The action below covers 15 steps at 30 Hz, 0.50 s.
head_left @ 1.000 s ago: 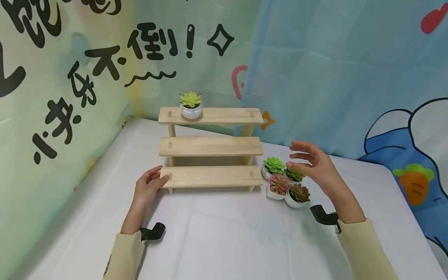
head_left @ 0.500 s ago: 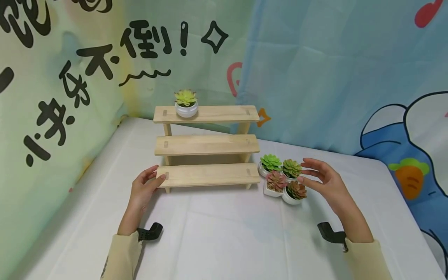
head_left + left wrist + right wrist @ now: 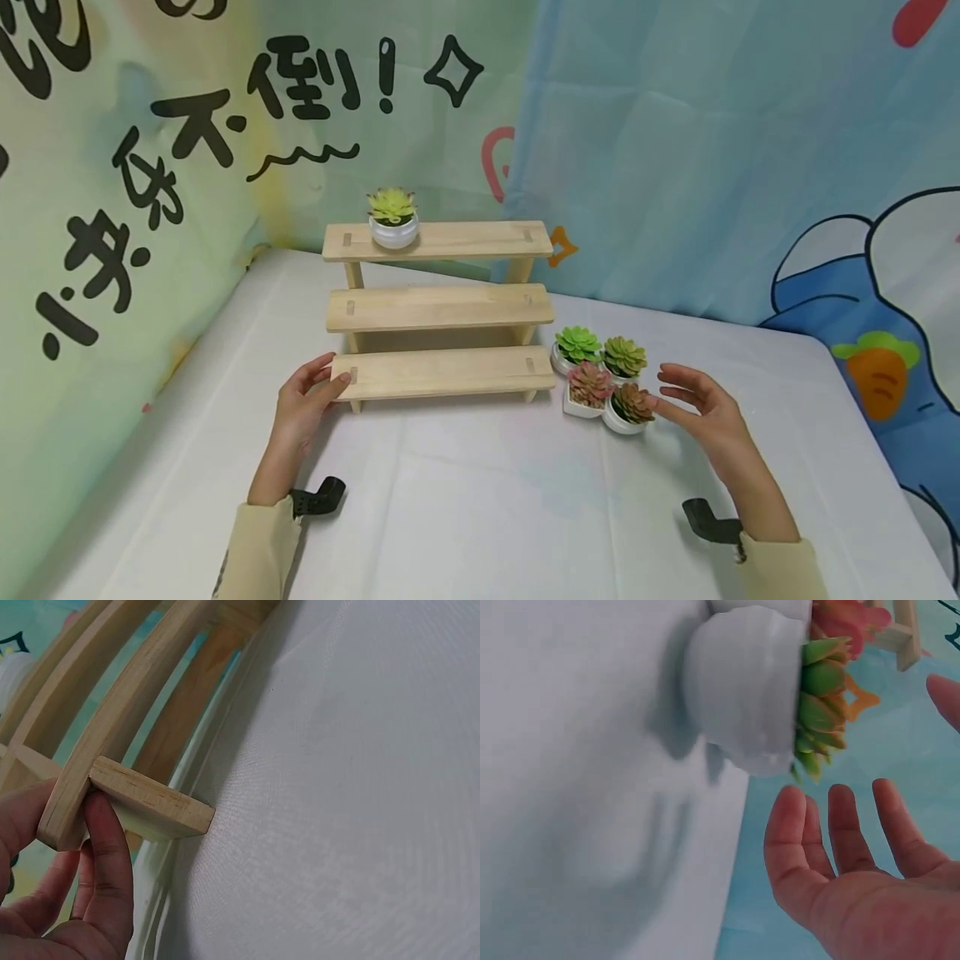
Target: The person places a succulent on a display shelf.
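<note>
Left hand [image 3: 298, 408]: while the right side of the scene shifts, this grip stays pinched on the left end of the bottom board [image 3: 438, 375] of a pale wooden three-tier stand [image 3: 442, 307].
Top board [image 3: 472, 238]: a yellow-green succulent in a round white pot [image 3: 393, 219] stands towards its left end.
Potted cluster: on the white-clothed table [image 3: 480, 508], just beside the stand's right end, sit a bright green succulent in a round white pot [image 3: 577, 344], a pink succulent in an angular white pot [image 3: 588, 389], an olive-green succulent [image 3: 625, 357] and a brownish-red succulent in a round white pot [image 3: 630, 407]; none is lifted.
Right hand [image 3: 708, 412]: released, holding nothing; it has moved nearer the viewer, from beside the olive-green succulent to the brownish-red one, so attention seems to pass to that plant. Whether fingertips touch its leaves, I cannot tell.
</note>
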Each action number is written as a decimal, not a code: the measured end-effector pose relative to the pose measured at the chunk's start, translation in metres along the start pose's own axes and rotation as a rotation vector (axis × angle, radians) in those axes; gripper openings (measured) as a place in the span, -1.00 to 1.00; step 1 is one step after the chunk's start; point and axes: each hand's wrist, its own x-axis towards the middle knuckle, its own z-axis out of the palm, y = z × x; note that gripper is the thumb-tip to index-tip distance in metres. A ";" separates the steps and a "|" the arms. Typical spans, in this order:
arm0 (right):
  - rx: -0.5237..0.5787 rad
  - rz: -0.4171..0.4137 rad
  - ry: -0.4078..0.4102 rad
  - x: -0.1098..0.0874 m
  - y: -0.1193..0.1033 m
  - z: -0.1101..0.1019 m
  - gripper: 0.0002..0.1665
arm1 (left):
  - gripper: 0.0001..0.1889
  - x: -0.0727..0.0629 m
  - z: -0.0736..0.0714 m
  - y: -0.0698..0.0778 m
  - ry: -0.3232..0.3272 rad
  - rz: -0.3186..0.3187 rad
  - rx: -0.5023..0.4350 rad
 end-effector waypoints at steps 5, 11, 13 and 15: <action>0.008 -0.007 -0.062 -0.019 -0.023 0.008 -0.15 | -0.46 -0.001 0.000 0.001 0.003 -0.005 0.000; 0.000 0.051 -0.110 -0.025 -0.032 0.017 -0.05 | -0.46 0.000 -0.001 0.000 0.007 -0.006 0.007; -0.013 0.084 -0.132 -0.024 -0.032 0.021 -0.02 | -0.46 0.000 -0.001 0.000 0.008 -0.006 0.005; -0.028 0.105 -0.162 -0.024 -0.032 0.024 0.00 | -0.46 0.000 -0.001 -0.001 0.009 -0.008 0.006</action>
